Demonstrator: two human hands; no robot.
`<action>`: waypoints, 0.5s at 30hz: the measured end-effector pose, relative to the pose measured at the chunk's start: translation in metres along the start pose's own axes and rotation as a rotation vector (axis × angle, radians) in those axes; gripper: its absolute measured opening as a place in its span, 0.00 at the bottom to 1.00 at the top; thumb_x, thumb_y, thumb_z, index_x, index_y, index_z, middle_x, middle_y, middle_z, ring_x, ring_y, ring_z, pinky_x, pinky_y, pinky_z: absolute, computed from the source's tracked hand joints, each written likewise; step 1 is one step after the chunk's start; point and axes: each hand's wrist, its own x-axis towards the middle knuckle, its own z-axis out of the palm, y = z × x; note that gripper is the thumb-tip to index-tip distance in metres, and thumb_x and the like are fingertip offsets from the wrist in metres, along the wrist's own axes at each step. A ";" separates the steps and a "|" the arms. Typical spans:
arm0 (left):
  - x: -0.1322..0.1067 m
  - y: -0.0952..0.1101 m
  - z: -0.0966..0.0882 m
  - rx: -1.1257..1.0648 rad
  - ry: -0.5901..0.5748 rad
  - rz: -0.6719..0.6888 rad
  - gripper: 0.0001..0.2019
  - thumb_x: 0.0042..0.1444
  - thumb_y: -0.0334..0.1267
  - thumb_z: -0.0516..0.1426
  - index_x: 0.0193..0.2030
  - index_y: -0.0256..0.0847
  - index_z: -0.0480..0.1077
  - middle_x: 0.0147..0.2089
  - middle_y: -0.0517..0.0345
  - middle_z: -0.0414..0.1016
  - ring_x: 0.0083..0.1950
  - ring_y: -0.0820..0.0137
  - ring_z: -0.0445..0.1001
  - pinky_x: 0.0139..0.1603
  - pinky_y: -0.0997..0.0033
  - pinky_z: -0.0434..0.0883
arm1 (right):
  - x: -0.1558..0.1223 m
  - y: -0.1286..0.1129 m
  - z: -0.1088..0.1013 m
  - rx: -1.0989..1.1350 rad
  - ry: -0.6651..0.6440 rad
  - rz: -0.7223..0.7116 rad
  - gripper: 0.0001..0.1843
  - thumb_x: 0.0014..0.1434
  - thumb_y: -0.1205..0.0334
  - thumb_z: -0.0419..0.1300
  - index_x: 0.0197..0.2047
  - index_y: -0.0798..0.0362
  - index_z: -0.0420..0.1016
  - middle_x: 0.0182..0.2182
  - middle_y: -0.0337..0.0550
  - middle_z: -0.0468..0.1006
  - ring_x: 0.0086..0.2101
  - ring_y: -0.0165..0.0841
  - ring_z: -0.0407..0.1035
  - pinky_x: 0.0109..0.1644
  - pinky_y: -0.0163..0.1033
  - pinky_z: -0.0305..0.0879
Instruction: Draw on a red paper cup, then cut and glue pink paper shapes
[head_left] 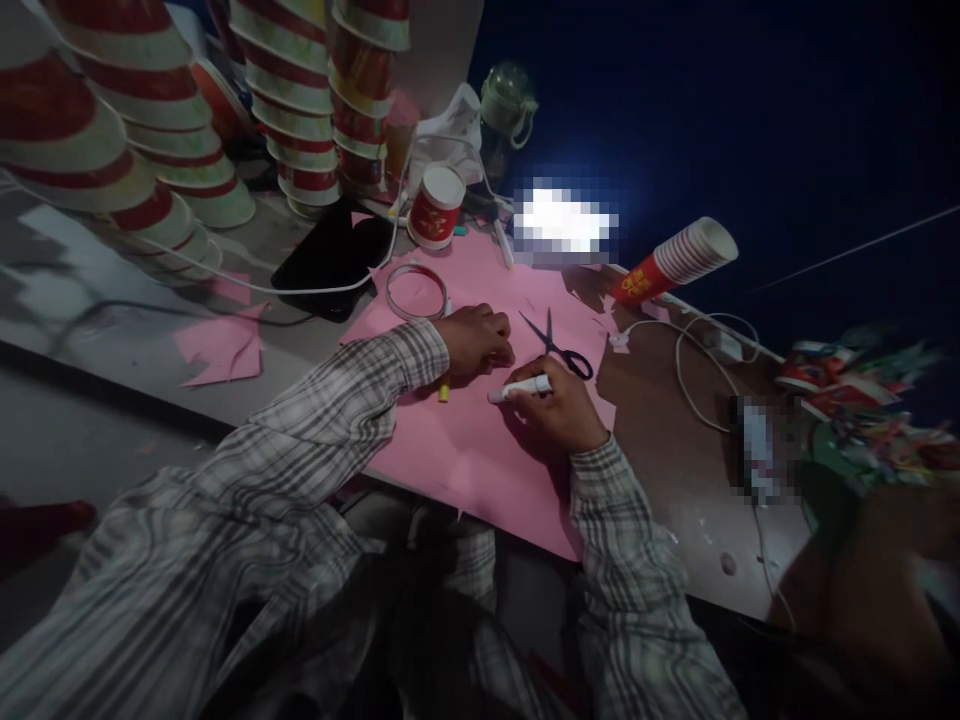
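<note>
My right hand [559,408] grips a short white tube [534,387], like a glue stick or thick marker, low over a large pink sheet of paper [465,445]. My left hand [478,340] rests on the same sheet with its fingers curled down; whatever they may hold is hidden. Under the left wrist lies a slim pen with a yellow end [444,388]. Black-handled scissors [556,345] lie with blades parted just beyond my right hand. A roll of tape [415,291] sits past my left wrist.
Tall stacks of red-and-white paper cups [292,110] stand at the left. A single cup [436,207], a dark tablet-like slab [337,260] and a bottle [506,115] are behind. More stacked cups [675,262] lean at right, near white cables [694,395]. Another person's arm [877,570] shows lower right.
</note>
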 end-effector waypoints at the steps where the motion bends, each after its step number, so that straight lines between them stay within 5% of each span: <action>1: 0.000 0.000 0.000 -0.001 -0.001 -0.006 0.16 0.55 0.37 0.58 0.50 0.50 0.78 0.53 0.52 0.72 0.50 0.61 0.65 0.49 0.64 0.62 | 0.000 0.000 0.000 -0.015 0.025 0.002 0.09 0.54 0.55 0.63 0.35 0.51 0.72 0.30 0.41 0.80 0.28 0.33 0.72 0.33 0.39 0.65; 4: 0.000 -0.001 0.000 0.000 -0.040 0.002 0.16 0.56 0.38 0.57 0.50 0.51 0.78 0.53 0.52 0.71 0.51 0.60 0.65 0.49 0.64 0.62 | 0.001 0.002 -0.002 -0.049 0.128 -0.002 0.08 0.53 0.57 0.62 0.35 0.51 0.71 0.31 0.41 0.80 0.30 0.34 0.72 0.35 0.39 0.65; 7: 0.000 -0.001 0.000 0.006 -0.001 0.003 0.16 0.56 0.36 0.58 0.50 0.50 0.78 0.53 0.52 0.72 0.50 0.62 0.66 0.48 0.65 0.62 | 0.001 0.004 -0.003 -0.049 0.024 -0.023 0.09 0.53 0.55 0.63 0.35 0.51 0.71 0.31 0.41 0.80 0.29 0.34 0.71 0.34 0.38 0.64; 11: 0.002 -0.001 -0.001 0.013 -0.055 -0.007 0.16 0.56 0.37 0.59 0.51 0.49 0.78 0.55 0.50 0.71 0.51 0.59 0.66 0.49 0.63 0.63 | 0.001 0.005 -0.005 -0.085 0.121 0.015 0.07 0.53 0.58 0.62 0.34 0.51 0.71 0.30 0.41 0.79 0.29 0.34 0.70 0.35 0.39 0.64; 15: 0.003 -0.001 -0.003 0.009 -0.063 -0.007 0.16 0.56 0.37 0.58 0.51 0.49 0.78 0.56 0.50 0.71 0.51 0.60 0.66 0.50 0.63 0.63 | 0.001 0.004 -0.006 -0.079 0.044 -0.002 0.08 0.53 0.57 0.62 0.33 0.50 0.71 0.30 0.41 0.79 0.29 0.34 0.70 0.34 0.39 0.64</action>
